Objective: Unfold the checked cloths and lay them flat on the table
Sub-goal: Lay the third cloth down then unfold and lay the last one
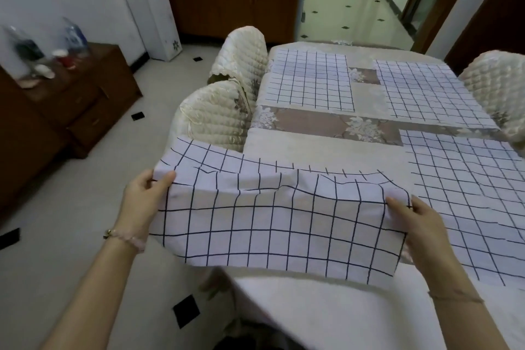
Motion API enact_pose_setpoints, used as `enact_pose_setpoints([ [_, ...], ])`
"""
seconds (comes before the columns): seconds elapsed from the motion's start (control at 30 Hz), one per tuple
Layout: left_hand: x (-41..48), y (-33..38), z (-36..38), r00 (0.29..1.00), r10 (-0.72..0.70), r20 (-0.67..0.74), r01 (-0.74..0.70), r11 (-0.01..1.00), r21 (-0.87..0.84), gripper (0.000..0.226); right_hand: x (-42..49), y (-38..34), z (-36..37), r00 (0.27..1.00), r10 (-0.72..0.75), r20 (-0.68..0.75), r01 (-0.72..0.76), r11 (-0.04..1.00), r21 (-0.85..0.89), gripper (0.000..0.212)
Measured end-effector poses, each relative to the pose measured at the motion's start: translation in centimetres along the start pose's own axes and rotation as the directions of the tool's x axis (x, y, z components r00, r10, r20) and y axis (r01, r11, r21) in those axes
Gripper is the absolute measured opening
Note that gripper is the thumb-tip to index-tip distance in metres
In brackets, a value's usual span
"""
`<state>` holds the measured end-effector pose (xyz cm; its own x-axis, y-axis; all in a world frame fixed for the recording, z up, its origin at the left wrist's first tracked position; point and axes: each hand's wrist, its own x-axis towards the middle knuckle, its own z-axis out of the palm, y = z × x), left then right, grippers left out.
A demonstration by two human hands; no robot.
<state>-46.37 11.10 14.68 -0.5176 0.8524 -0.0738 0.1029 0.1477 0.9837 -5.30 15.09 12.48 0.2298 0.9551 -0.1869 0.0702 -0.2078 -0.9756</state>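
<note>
Cloth [272, 219] hangs stretched above the table's [312, 315] near edge, left hand [142, 196] and right hand [417, 221] each pinching an upper corner. Beyond, three cloths [309, 79] lie flat on the table between padded chairs [213, 116].

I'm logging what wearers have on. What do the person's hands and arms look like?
Both forearms are bare, no sleeves; the left hand and right hand are ungloved. The left wrist wears a pale pink bead bracelet with a small gold charm, the right wrist a thin pale band.
</note>
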Motion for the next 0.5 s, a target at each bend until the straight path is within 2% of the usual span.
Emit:
enact_pose_setpoints([
  [0.2,2.0,-0.7,-6.7,0.993,-0.013,-0.121,0.005,0.998,-0.07,0.007,-0.4,-0.5,6.9,0.996,-0.042,0.072,0.046,0.998,-0.043,0.014],
  [0.5,8.7,-5.1,-18.3,0.994,-0.103,-0.044,0.1,0.993,-0.067,0.009,-5.3,-0.1,20.6,0.998,-0.044,0.035,0.045,0.999,-0.029,0.011],
])
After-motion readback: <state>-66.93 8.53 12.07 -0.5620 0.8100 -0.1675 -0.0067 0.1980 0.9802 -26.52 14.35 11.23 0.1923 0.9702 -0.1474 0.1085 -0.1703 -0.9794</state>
